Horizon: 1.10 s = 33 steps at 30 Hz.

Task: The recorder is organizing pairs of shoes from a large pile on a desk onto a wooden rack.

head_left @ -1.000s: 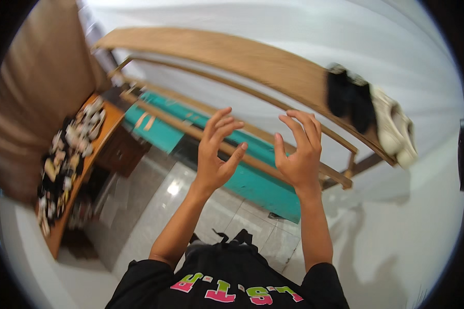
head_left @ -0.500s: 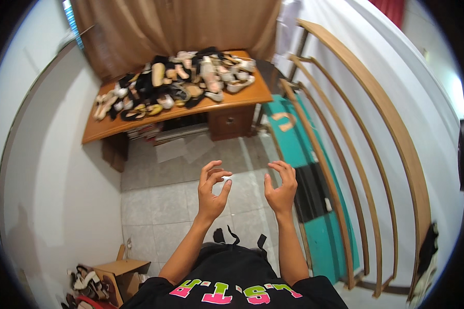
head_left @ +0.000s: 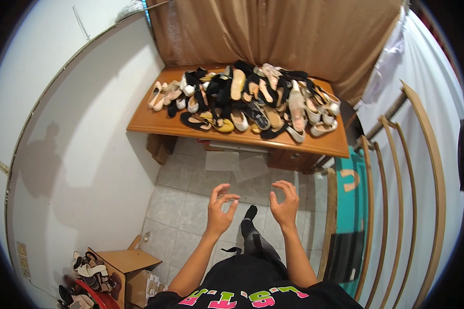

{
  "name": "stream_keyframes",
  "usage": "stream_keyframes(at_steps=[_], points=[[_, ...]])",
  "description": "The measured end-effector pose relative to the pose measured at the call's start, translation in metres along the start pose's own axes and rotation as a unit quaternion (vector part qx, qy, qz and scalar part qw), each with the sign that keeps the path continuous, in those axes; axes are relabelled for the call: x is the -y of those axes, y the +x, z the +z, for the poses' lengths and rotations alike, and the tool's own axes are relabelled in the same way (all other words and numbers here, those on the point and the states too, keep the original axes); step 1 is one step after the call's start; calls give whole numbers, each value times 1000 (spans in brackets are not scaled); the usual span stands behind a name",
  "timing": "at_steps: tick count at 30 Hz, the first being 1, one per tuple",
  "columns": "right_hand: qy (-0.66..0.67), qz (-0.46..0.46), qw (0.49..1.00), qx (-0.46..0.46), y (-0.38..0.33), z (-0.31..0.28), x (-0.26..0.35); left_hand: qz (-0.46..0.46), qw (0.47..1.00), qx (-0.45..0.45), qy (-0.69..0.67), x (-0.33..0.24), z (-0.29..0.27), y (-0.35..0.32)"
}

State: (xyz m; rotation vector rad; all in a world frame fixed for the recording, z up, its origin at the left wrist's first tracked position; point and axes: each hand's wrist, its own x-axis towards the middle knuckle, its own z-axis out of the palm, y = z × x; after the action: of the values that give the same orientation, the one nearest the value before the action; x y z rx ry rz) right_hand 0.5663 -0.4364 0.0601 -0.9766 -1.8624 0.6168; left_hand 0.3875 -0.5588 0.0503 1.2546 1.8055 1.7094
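Both hands are held out in front of me over the tiled floor, apart from each other and touching nothing. My left hand (head_left: 221,210) has its fingers curved and the thumb away from them, with nothing between. Likewise empty, my right hand (head_left: 285,203) has bent fingers and a spread thumb. Beyond them stands a brown wooden desk (head_left: 144,123). Across its top lies a heap of many shoes, among them a pale slip-on (head_left: 239,120), a yellow-and-black flat (head_left: 222,125) and a white wedge shoe (head_left: 325,127).
A wooden slatted frame (head_left: 381,206) stands at the right beside a teal panel (head_left: 348,203). At the lower left, more shoes (head_left: 95,273) sit by a cardboard box (head_left: 139,283). Papers (head_left: 222,160) lie on the floor under the desk. A brown curtain (head_left: 273,36) hangs behind.
My view has turned left and come nearer to the desk, which now sits farther right and looks larger. One foot has come forward into view. Both hands keep their curved, empty pose.
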Motion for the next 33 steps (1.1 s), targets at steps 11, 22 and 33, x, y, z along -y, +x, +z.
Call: stream_keyframes(at_steps=[11, 22, 33], points=[[61, 9, 993, 103, 204, 145, -42, -80, 993, 60, 64, 68, 4, 183], [39, 19, 986, 163, 356, 302, -74, -50, 997, 40, 47, 162, -25, 417], [-77, 160, 949, 261, 401, 405, -107, -169, 985, -5, 44, 302, -16, 570]])
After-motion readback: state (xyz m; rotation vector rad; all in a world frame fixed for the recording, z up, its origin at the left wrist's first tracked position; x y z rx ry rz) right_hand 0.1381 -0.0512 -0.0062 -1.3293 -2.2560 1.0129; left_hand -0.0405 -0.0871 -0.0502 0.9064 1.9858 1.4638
